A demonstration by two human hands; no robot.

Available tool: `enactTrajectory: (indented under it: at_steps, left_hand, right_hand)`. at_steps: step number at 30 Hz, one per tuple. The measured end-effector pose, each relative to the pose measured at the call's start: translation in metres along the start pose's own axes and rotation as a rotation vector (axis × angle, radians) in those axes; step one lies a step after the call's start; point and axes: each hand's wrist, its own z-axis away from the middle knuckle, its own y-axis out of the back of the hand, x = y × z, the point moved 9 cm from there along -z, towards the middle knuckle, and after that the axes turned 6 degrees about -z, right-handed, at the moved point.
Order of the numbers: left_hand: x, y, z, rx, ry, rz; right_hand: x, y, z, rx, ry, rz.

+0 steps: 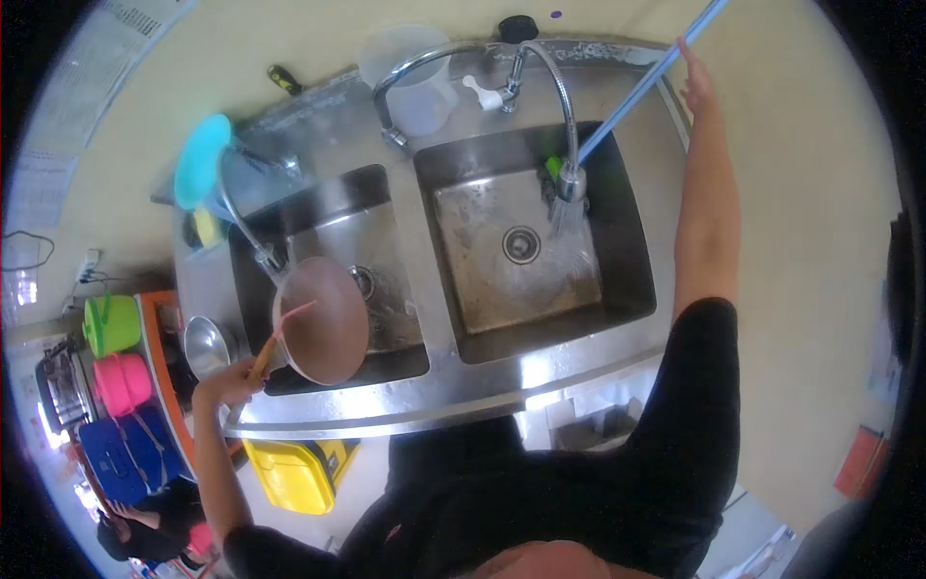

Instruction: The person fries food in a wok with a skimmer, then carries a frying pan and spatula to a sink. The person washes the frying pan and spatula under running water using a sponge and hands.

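My left hand [231,383] is closed around the handle of a round brown pan [323,323], which is over the left sink basin [400,347]. A thin reddish strip shows across the pan and handle. My right hand [698,85] is raised at the upper right, fingers apart, with a fingertip against a long blue pole [632,99]. The pole slants down into the right basin [482,270], where a green piece [553,169] shows near its lower end. Water sprays from a flexible tap [571,183] into this basin.
Another tap [270,259] reaches over the left basin beside the pan. Behind are a translucent container [422,101] and a cyan bowl [203,159]. A metal bowl [207,345] sits left, a yellow bin [294,478] below. Another person [159,526] is at the lower left.
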Motion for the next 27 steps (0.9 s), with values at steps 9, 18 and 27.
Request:
enactTrajectory:
  at_steps: [9, 18, 27]
  left_hand:
    - [0.0, -0.007, 0.024, 0.08, 0.09, 0.049]
    - [-0.019, -0.003, 0.004, 0.096, 0.086, 0.044]
    - [-0.005, -0.009, -0.002, 0.074, -0.025, 0.059]
  right_hand:
    - [-0.052, -0.054, 0.097, -0.252, 0.566, -0.288]
    - [-0.184, 0.004, 0.302, -0.039, 0.709, -0.539]
    - [-0.182, 0.094, 0.33, 0.34, 0.583, -0.633]
